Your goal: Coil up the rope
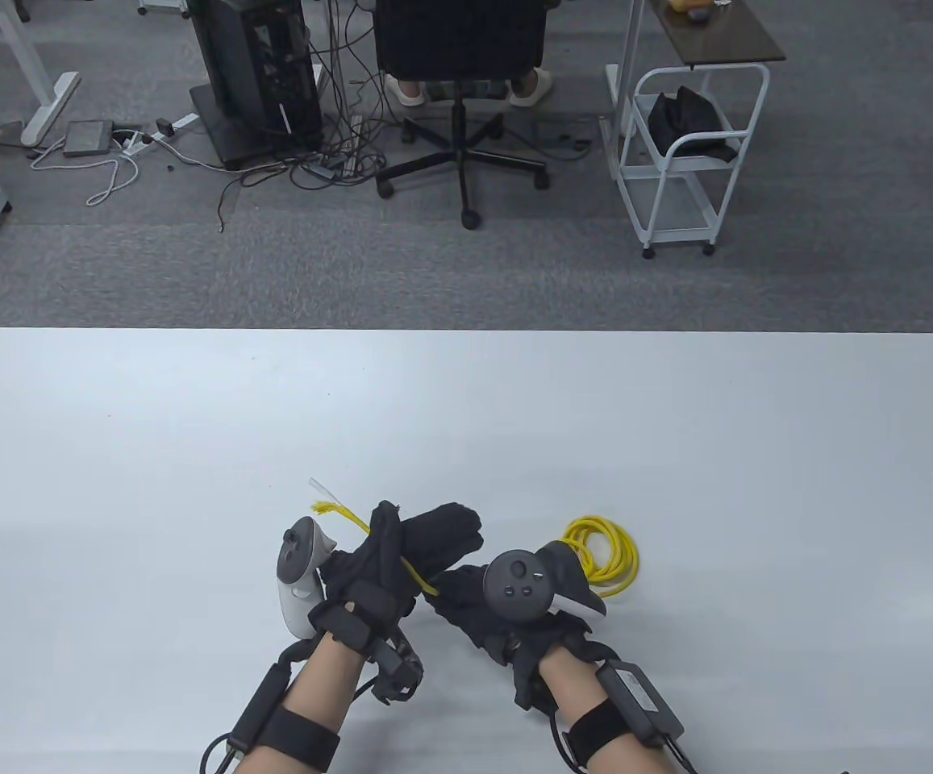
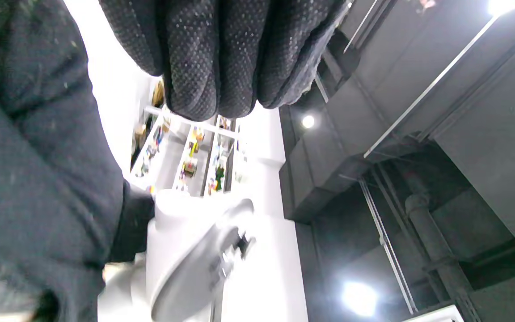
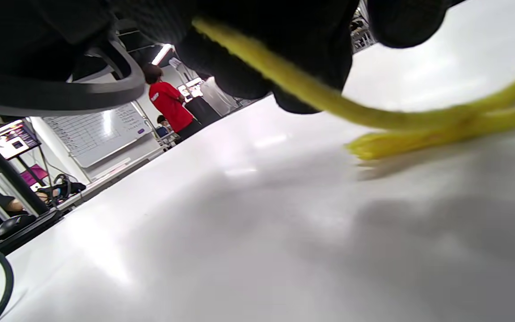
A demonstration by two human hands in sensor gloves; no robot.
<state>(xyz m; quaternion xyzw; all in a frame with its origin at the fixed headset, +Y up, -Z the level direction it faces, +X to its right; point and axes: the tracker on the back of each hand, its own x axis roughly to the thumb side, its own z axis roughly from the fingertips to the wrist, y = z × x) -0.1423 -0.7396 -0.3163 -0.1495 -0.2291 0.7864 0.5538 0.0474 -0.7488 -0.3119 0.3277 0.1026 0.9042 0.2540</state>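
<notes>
I see the white tabletop (image 1: pixel 192 451) carrying a yellow rope (image 1: pixel 613 556), partly coiled beside my right hand (image 1: pixel 514 601). My left hand (image 1: pixel 401 548) grips the frayed end; the right grip closes on the strand between them.

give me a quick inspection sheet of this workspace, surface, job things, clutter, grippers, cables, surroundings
surface: white table, bare where visible.
job's things: yellow rope, partly coiled in loops on the table right of the hands; a straight stretch runs up through both hands to a frayed end past the left hand.
clutter: nothing seen on the table.
grippers: left hand closed around the rope stretch; right hand grips the rope lower down, its fingers wrapped on it in the right wrist view.
cables: glove leads along both forearms; floor cables tangled beyond the table.
surroundings: office chair, white cart, computer tower.
</notes>
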